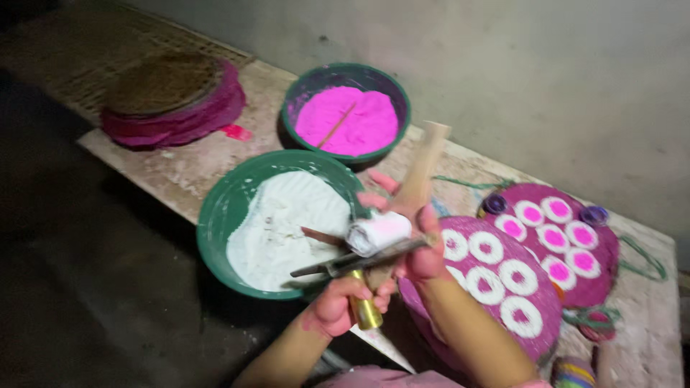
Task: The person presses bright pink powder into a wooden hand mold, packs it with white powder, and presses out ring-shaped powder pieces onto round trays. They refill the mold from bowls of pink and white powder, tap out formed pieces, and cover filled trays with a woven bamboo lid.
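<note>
**Desk:** While both hands meet over the near edge of the worktop (215,169), what exactly does each one hold?

**Photographer:** Left hand (338,305) comes up from the bottom of the frame, forearm angled to the right, fingers curled shut around a brass-coloured handle (365,309). A thin dark metal blade (352,262) runs from above that fist toward the left, over the rim of the green bowl of white powder (277,226). Right hand (417,241) reaches in from the lower right, fingers closed on a pale wooden stick (424,162) that tilts up and to the right. A small white roll (377,231), stained pink, sits at the stick's lower end, just above the blade.

**Desk:** And around them?

**Photographer:** A second green bowl holding pink powder (348,115) stands farther back, toward the wall, with a thin stick lying in it. Two round pink mats (517,280) bearing white rings with pink centres lie along the right end. A stack of pink-edged woven discs (169,97) rests at the far left end.

**Desk:** Anything unclear?

**Photographer:** Motion blur softens both hands. Whether blade and handle are one tool cannot be told, as the fist covers the join. Right forearm hides part of the nearer mat, and the small items at the bottom right corner are cut off.
</note>
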